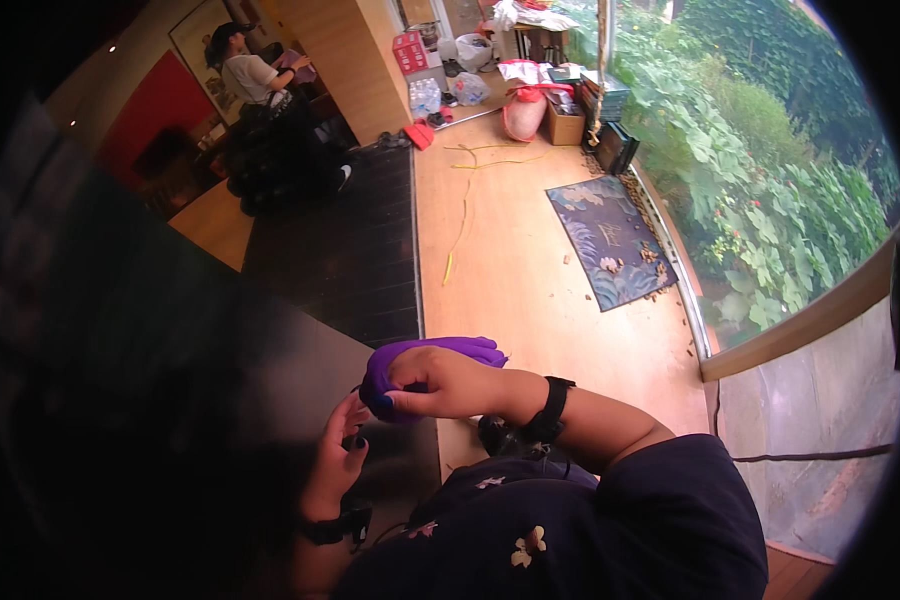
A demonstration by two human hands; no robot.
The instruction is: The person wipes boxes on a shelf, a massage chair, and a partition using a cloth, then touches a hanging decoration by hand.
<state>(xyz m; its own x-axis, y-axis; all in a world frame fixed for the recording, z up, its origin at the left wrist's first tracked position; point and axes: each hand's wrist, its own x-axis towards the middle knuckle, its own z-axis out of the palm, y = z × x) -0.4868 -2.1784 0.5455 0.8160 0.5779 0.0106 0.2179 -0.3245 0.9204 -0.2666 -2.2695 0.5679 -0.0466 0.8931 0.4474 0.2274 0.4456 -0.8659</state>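
Observation:
A bundled purple cloth (450, 349) is gripped in my right hand (442, 382), raised in front of my body. The fingers curl into the folds, with the thumb along the near side, and part of the cloth is hidden behind the hand. My left hand (341, 442) is just below and left of the bundle, its fingers and thumb apart. Its fingertips come up to the cloth's lower left edge; whether they touch it I cannot tell. Both wrists wear black straps.
Beyond my hands, a patterned mat (607, 240) with brown bits scattered on it lies by the window. A yellow cord (461, 217) trails across the wooden floor. Bags, a cardboard box (566, 124) and red slippers (420, 135) are farther back. A person (262, 97) stands at upper left.

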